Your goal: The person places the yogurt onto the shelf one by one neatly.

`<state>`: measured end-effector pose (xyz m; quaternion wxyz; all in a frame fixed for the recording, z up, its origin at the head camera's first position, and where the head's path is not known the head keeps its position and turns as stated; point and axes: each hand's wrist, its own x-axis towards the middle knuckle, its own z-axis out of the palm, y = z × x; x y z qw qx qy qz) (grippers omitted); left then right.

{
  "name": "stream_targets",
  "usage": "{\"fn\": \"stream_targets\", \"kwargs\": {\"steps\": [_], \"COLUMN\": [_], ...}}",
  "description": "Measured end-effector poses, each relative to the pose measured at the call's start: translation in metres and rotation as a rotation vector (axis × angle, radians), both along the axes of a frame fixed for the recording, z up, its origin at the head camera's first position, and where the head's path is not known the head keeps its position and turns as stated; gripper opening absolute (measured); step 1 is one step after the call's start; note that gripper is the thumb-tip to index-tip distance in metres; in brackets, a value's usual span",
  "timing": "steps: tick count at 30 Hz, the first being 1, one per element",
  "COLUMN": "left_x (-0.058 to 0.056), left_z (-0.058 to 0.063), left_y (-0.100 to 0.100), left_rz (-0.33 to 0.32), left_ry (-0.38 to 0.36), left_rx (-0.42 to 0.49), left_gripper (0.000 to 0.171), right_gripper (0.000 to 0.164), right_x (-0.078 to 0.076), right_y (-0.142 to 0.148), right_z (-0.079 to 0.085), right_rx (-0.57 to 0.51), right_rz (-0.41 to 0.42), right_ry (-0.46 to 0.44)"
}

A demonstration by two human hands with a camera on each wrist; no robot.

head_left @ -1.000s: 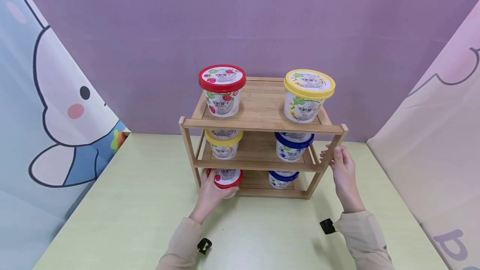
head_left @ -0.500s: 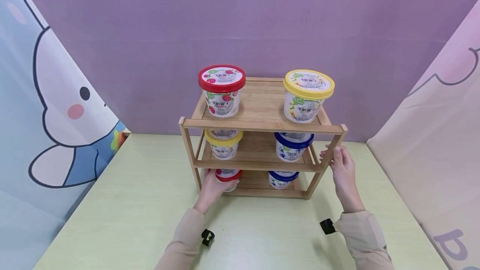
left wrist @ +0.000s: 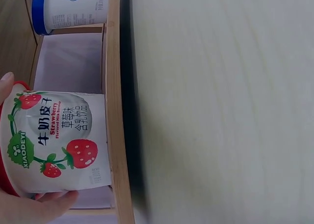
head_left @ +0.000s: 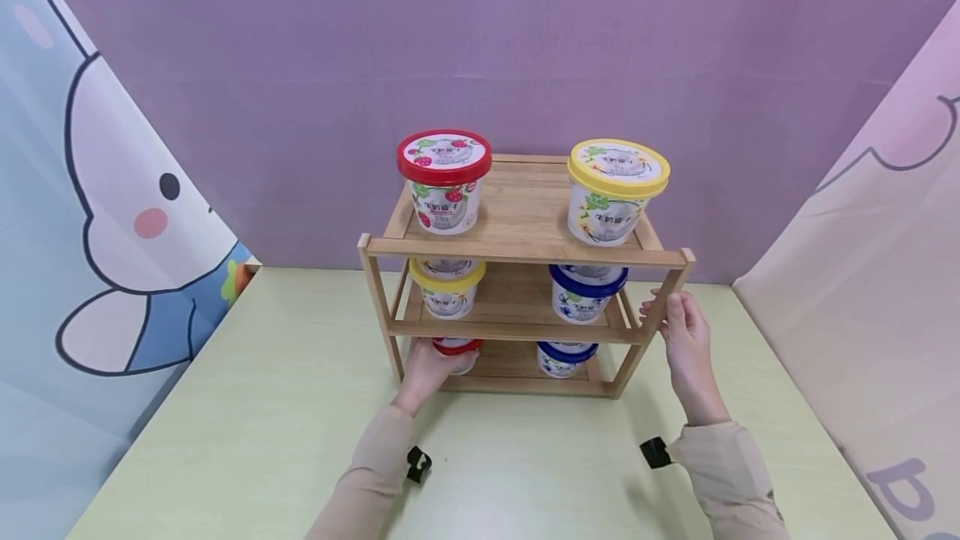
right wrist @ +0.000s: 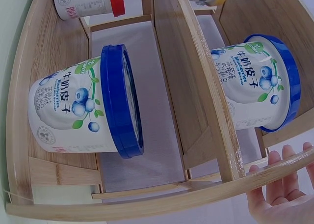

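A three-tier wooden rack (head_left: 528,198) stands on the table, with lidded milk drink tubs on its shelves. On the bottom tier, at the left, my left hand (head_left: 424,367) holds a red-lidded strawberry tub (left wrist: 64,140). Thumb and fingers lie on opposite sides of this tub, near its lid. In the head view the middle shelf's front rail hides part of the lid and my fingertips. My right hand (head_left: 685,340) grips the rack's right front post at middle-shelf height. Its fingers reach behind the post in the head view.
Up top are a red-lidded tub (head_left: 448,202) and a yellow-lidded tub (head_left: 609,211). The middle shelf bears another yellow-lidded tub (head_left: 447,298) and a blueberry tub (head_left: 581,302). A second blueberry tub (head_left: 561,367) sits bottom right. Behind hangs a purple backdrop (head_left: 495,40).
My left hand has moved forward with the strawberry tub, deeper under the middle shelf; less of its lid shows now. My right hand stays on the post.
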<state>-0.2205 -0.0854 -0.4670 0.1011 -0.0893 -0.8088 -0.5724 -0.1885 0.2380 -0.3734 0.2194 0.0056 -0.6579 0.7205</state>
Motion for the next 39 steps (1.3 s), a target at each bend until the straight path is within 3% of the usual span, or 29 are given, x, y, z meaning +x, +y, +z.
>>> {"fn": "stream_targets", "kwargs": {"steps": [15, 17, 22, 24, 29, 39], "left_x": [0.0, 0.006, 0.006, 0.001, 0.003, 0.012], "left_z": [-0.004, 0.005, 0.004, -0.006, -0.005, 0.002], "left_y": [0.0, 0.002, 0.002, 0.0, 0.0, 0.001], "left_rz": [0.0, -0.007, -0.008, 0.005, 0.016, 0.046], "left_ry": [0.018, 0.006, -0.021, -0.024, -0.04, 0.012], "left_rx": [-0.018, -0.006, -0.007, -0.026, -0.046, -0.11], "left_gripper": [0.084, 0.082, 0.082, 0.084, 0.084, 0.083], "right_gripper": [0.04, 0.042, 0.043, 0.041, 0.042, 0.045], "right_x": [-0.001, -0.001, -0.001, 0.0, 0.001, 0.001], "right_y": [0.0, 0.0, 0.0, 0.0, -0.001, -0.001], "right_z": [0.0, 0.0, 0.001, 0.001, 0.001, 0.001], "right_rx": [0.005, 0.004, 0.008, 0.015, 0.025, 0.018], "right_rz": [0.0, 0.005, 0.009, 0.006, 0.003, -0.004], "right_ry": [-0.011, -0.007, -0.008, -0.016, -0.025, -0.026]}}
